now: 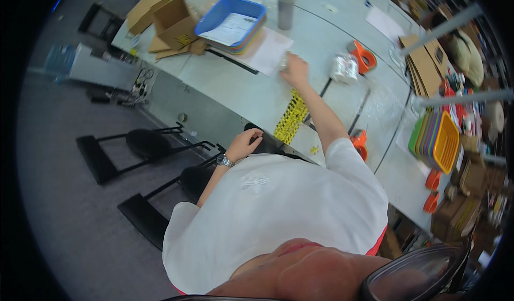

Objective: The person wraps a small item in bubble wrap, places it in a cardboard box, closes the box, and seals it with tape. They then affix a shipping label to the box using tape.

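Note:
My right hand reaches over the white table and grips a small shiny wrapped item at the edge of a white paper sheet. Fingers partly hide this item. Just below that wrist lies a patch of yellow-and-black stickers or labels. My left hand, with a metal watch above it, hangs near my waist by the table's front edge, thumb and fingers apart and nothing visible in them. A stack of plastic baskets, blue on top, holds printed papers and stands partly on the sheet.
A silvery wrapped bundle lies beside an orange tape dispenser. Open cardboard boxes stand at the far left, a grey cylinder behind. More baskets are stacked right. Black folding chairs stand left. Another person is at far right.

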`<state>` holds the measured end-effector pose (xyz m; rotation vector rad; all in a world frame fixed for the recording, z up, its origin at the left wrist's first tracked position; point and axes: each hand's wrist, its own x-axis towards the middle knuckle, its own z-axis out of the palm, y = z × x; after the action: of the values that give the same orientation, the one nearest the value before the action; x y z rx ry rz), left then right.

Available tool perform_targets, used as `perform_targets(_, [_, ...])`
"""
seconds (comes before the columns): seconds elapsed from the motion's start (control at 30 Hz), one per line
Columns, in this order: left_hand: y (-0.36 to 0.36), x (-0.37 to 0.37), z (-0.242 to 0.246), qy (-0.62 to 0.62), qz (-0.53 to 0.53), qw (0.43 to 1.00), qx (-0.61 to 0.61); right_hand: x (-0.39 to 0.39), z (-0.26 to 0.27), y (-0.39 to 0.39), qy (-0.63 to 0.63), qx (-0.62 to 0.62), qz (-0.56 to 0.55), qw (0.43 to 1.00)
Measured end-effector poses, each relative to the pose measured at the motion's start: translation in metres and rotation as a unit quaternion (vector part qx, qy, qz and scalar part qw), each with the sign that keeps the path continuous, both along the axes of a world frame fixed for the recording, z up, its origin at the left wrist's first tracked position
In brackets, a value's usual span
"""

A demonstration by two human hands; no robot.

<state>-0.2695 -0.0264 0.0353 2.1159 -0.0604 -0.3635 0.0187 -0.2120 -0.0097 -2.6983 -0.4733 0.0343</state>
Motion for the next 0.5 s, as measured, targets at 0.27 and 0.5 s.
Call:
perform_targets(0.27, [0.105,0.04,0.026,-0.187,0.225,0.952,0.094,-0.016,-0.008,-0.1,-0.06,-0.02,-0.109,0.992])
perform_targets(0.5, [0.288,0.259,0.095,-0.458,0.212,0.767,0.396,-0.036,-0.01,-0.114,-0.006,-0.035,-0.163,0.986])
